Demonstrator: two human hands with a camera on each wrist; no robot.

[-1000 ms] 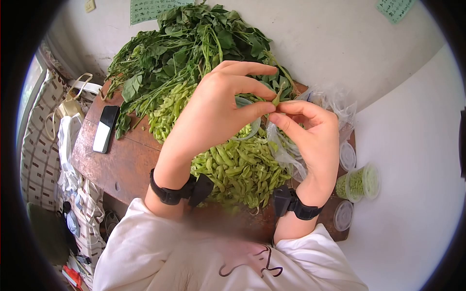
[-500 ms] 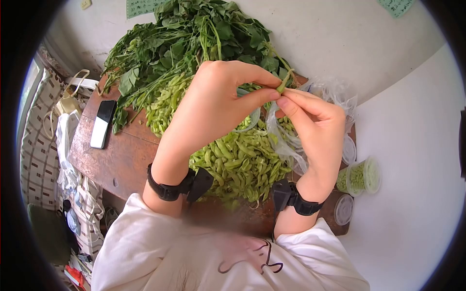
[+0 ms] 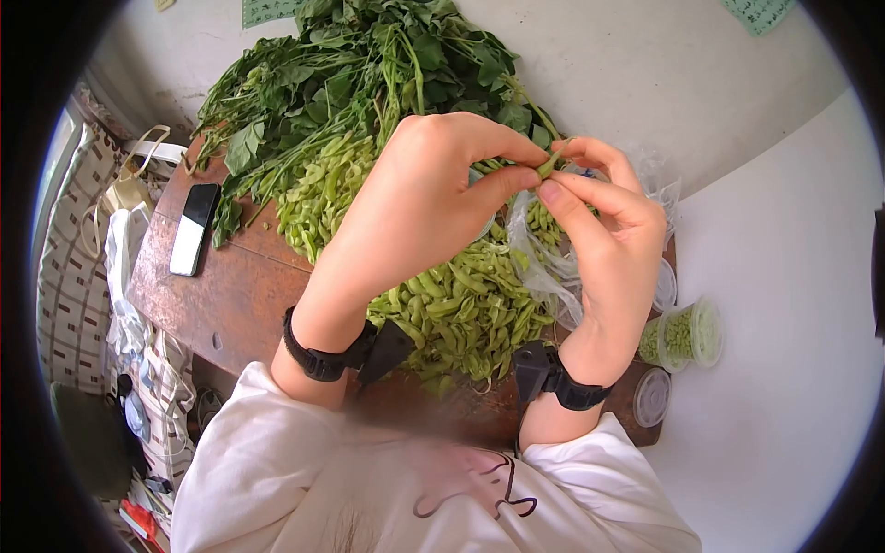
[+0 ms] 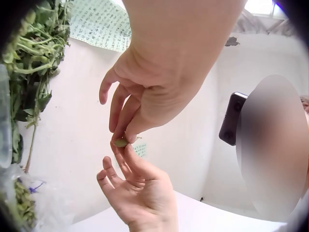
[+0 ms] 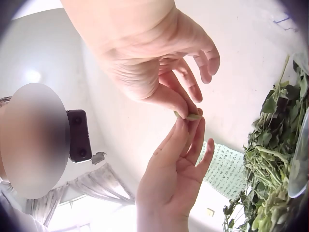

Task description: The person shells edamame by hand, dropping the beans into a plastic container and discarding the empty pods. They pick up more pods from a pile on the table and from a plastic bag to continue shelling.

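A small green soybean pod (image 3: 547, 170) is pinched between both hands, held up above the table. My left hand (image 3: 433, 189) grips one end between thumb and forefinger, its other fingers hidden behind in the head view. From the other side my right hand (image 3: 613, 230) pinches the pod with thumb and forefinger, its remaining fingers loosely bent. In the left wrist view the pod (image 4: 120, 143) shows between the meeting fingertips. Below the hands lies a heap of plump green pods (image 3: 461, 318). A clear bowl (image 3: 484, 207) is mostly hidden behind the left hand.
Leafy bean stalks (image 3: 359, 83) pile up at the back of the wooden table (image 3: 244, 286). A phone (image 3: 194, 230) lies at left. Crumpled clear plastic bags (image 3: 544, 267) sit near the right hand. At right stand a tub of shelled beans (image 3: 680, 337) and a round lid (image 3: 652, 396).
Both hands have moved a little to the right with the pod. The left hand's fingers, spread a second ago, have closed in together at it.
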